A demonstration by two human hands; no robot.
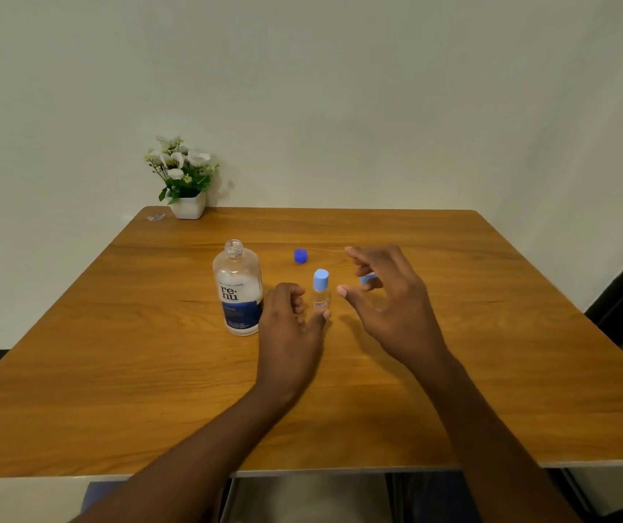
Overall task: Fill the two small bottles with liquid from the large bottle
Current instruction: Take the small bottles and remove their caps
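Observation:
The large clear bottle (238, 292) stands uncapped left of centre, and its dark blue cap (301, 255) lies on the table behind. A small bottle (320, 292) with a light blue cap stands upright just to its right. My left hand (291, 326) holds this small bottle low down, thumb across its base and fingers curled on its left side. My right hand (389, 300) hovers to the right with fingers spread and touches nothing that I can see. A light blue piece (367, 279) shows between its fingers, and the hand hides the rest of it.
A white pot of flowers (188, 205) stands at the wooden table's (491, 334) far left corner, with a small wrapper (156, 217) beside it. A wall runs right behind the table's far edge.

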